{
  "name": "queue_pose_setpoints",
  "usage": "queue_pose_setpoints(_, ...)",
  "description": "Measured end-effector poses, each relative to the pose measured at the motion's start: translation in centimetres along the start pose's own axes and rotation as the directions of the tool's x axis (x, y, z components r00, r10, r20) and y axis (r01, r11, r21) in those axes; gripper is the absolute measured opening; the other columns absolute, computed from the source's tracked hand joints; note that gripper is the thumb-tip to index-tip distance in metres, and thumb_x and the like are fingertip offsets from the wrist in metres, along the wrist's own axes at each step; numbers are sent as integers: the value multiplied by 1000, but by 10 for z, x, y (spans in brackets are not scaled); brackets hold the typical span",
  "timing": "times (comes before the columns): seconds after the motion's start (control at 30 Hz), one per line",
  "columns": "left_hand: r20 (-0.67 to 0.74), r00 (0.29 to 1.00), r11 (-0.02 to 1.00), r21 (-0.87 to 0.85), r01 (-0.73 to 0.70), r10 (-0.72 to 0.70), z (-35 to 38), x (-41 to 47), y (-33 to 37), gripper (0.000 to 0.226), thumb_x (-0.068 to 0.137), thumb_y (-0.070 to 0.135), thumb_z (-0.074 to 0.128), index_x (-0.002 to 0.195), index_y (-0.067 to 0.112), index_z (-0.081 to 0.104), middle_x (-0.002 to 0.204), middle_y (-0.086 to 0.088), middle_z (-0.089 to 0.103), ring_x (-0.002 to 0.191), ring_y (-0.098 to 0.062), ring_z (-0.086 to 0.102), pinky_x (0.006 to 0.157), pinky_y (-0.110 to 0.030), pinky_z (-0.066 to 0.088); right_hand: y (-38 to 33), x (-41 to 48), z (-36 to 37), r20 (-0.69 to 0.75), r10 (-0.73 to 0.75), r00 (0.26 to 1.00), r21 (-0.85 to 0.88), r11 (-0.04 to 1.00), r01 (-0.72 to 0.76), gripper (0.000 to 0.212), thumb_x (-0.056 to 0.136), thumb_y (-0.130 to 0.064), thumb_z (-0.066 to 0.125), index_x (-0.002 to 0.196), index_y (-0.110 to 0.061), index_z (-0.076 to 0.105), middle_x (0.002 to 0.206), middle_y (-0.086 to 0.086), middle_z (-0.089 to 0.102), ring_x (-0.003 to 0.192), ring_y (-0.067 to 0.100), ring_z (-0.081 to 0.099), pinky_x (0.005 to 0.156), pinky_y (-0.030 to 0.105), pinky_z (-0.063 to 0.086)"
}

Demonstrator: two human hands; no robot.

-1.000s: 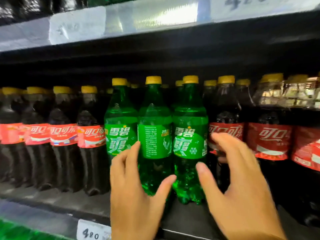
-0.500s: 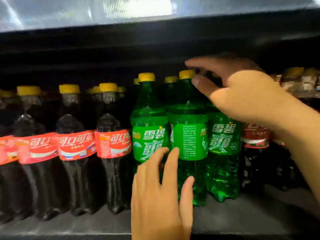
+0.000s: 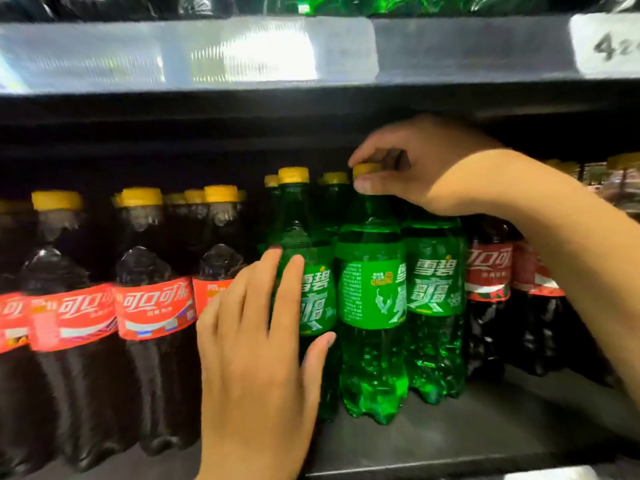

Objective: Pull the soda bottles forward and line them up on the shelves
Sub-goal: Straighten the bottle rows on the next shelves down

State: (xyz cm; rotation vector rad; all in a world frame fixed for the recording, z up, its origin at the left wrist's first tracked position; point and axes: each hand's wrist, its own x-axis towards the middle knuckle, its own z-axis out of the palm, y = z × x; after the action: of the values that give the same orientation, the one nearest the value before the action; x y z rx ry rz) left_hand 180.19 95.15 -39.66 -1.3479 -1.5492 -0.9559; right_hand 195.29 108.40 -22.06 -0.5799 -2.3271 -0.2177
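Three green soda bottles with yellow caps stand at the front of a dark shelf (image 3: 450, 441). My right hand (image 3: 426, 168) reaches in from the right and pinches the yellow cap of the middle green bottle (image 3: 372, 296), whose label faces sideways. My left hand (image 3: 256, 348) lies with straight fingers against the left green bottle (image 3: 317, 299), covering its lower part. The right green bottle (image 3: 434, 289) stands untouched beside them. More green bottles stand behind.
Dark cola bottles with red labels (image 3: 152, 306) fill the shelf to the left, and others (image 3: 488, 271) stand further back on the right behind my forearm. The upper shelf edge (image 3: 242, 53) with a price tag (image 3: 606, 46) hangs close above the caps.
My right hand has come down from above the bottles and taken hold of the middle green bottle's cap. My left hand slid left onto the left green bottle. The view has moved closer.
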Motion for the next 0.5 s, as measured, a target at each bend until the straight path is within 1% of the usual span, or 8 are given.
queue_pose_setpoints(0.07, 15, 999, 999, 20, -33, 33, -1, 1, -2, 71, 77, 40, 67, 139, 11, 47, 144, -10, 44, 128, -31, 44, 106, -39, 24, 0, 2, 2, -30, 10, 999, -22, 1000, -10, 30, 77, -51, 69, 96, -29, 69, 78, -19, 59, 72, -1, 56, 61, 13, 41)
queue_pose_setpoints(0.1, 14, 999, 998, 29, -48, 47, -1, 1, -3, 70, 78, 40, 67, 138, 11, 49, 145, -11, 44, 128, -31, 44, 106, -39, 24, -1, 3, 4, -54, 21, 998, -39, 999, -24, 34, 74, -56, 69, 92, -27, 69, 79, -15, 61, 75, 6, 58, 62, 20, 40)
queue_pose_setpoints(0.17, -7, 998, 997, 25, -70, 70, -2, 1, -2, 66, 79, 39, 67, 136, 9, 52, 146, -12, 42, 131, -32, 42, 108, -39, 24, -1, 3, 4, -87, 27, 996, -84, 996, -35, 41, 72, -63, 66, 91, -27, 68, 83, -12, 63, 77, 9, 57, 63, 23, 39)
queue_pose_setpoints(0.2, -31, 996, 996, 7, -88, 88, -2, 1, 0, 63, 81, 39, 66, 135, 9, 53, 147, -12, 41, 133, -32, 41, 109, -40, 25, 0, 1, 3, -79, 17, 997, -92, 995, -24, 42, 73, -64, 63, 94, -28, 68, 86, -13, 63, 79, 8, 56, 63, 22, 39)
queue_pose_setpoints(0.27, -82, 981, 983, -46, -178, 174, -1, -2, 8, 59, 84, 40, 65, 133, 9, 55, 148, -12, 41, 136, -30, 39, 111, -42, 30, 4, -1, -2, -11, -18, 1000, -12, 1000, 18, 39, 81, -56, 62, 110, -31, 66, 97, -15, 63, 84, 2, 55, 66, 10, 40)
queue_pose_setpoints(0.33, -98, 930, 928, -89, -362, 353, 5, -9, 21, 54, 87, 41, 63, 130, 9, 55, 146, -12, 45, 137, -29, 40, 111, -41, 33, 5, -1, -7, 48, -47, 998, 76, 996, 43, 34, 88, -42, 61, 119, -30, 62, 106, -16, 63, 85, -4, 55, 69, -2, 36)
queue_pose_setpoints(0.43, 12, 783, 783, -17, -622, 622, 22, -25, 34, 49, 95, 47, 45, 129, 13, 56, 142, -8, 49, 136, -27, 42, 107, -38, 39, 5, -1, -8, 40, -78, 996, 66, 995, 75, 25, 90, -36, 62, 113, -28, 68, 96, -17, 62, 78, -7, 54, 66, -6, 33)
queue_pose_setpoints(0.5, 136, 752, 757, 27, -653, 645, 29, -30, 30, 56, 97, 52, 34, 127, 14, 62, 141, -7, 51, 134, -25, 44, 103, -39, 41, 4, 0, -6, 20, -81, 997, 80, 994, 79, 24, 89, -35, 63, 110, -26, 70, 93, -17, 62, 76, -12, 53, 64, -6, 33)
